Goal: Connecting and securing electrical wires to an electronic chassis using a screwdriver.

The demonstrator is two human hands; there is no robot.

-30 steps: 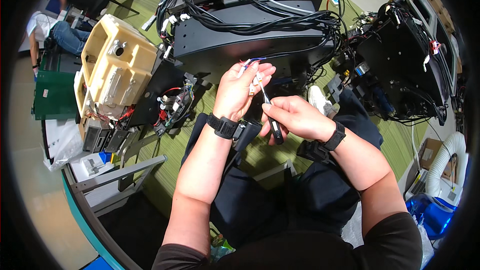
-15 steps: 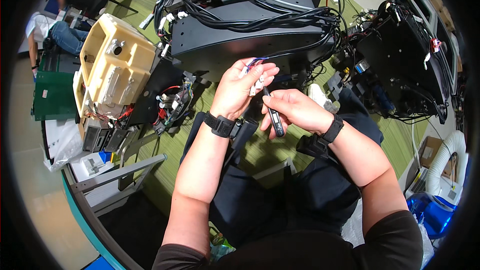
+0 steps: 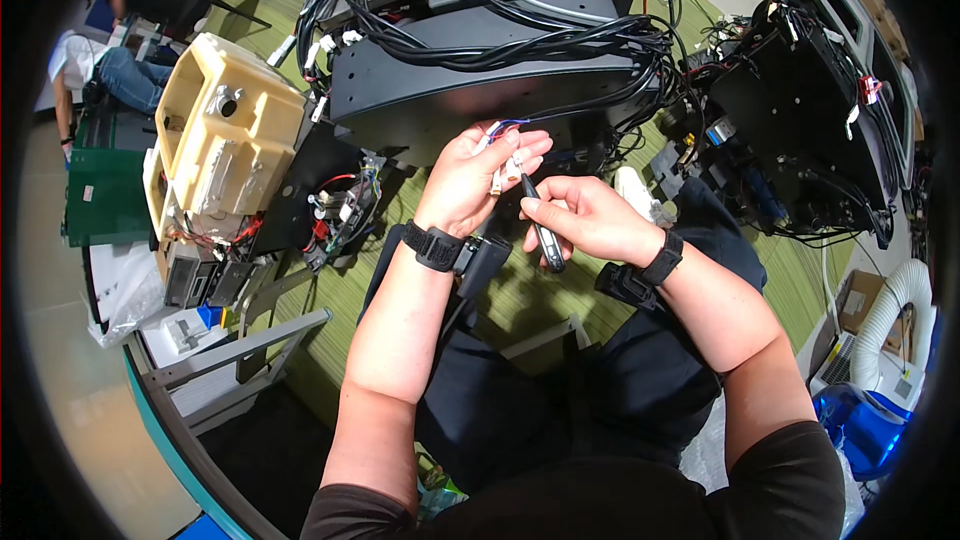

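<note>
My left hand is closed on a small white wire connector, pinched between thumb and fingers. Thin blue, red and dark wires run out of it, past my fingertips to a black cable. In my right hand is a slim black pen-shaped tool, its tip pointing up at the connector. Whether that tip touches the connector is too small to tell. Just beyond both hands stands a curved black metal housing, with a thick bundle of black cables draped over it.
A cream plastic shell stands at left, beside a wired assembly. Another black panel with wiring is at right. A metal frame lies at lower left; a white hose is at far right. Another person is at upper left.
The view has shifted slightly, with the housing a little further left. Both hands keep their hold; the connector and the tool have turned slightly.
</note>
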